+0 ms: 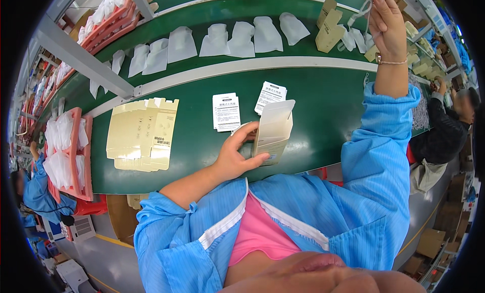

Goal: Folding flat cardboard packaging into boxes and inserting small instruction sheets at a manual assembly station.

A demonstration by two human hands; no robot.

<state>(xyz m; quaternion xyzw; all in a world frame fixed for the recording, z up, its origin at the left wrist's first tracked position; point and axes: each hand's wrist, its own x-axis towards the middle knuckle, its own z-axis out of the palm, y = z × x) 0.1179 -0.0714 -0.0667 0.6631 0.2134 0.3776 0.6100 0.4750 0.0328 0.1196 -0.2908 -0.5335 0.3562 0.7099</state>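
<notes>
My left hand (233,154) is closed round a cream carton (275,133), which stands with its top flap raised, close to my chest at the table's near edge. High at the right, my right hand (388,27) reaches out over the far belt, its fingers bent round a thin white cord (359,14) that hangs beside it. Two small stacks of printed leaflets lie beyond the carton, a left stack (226,112) and a right stack (269,95). On the left of the green table (202,164) are flattened cartons (141,133) in an overlapping pile.
Several white pouches (182,44) lie in a row on the green belt beyond a pale rail (227,64). Upright cartons (329,27) stand on that belt at right. A red crate (83,159) of white bags is at left. Bundled cords (420,108) and another person (447,131) are at right.
</notes>
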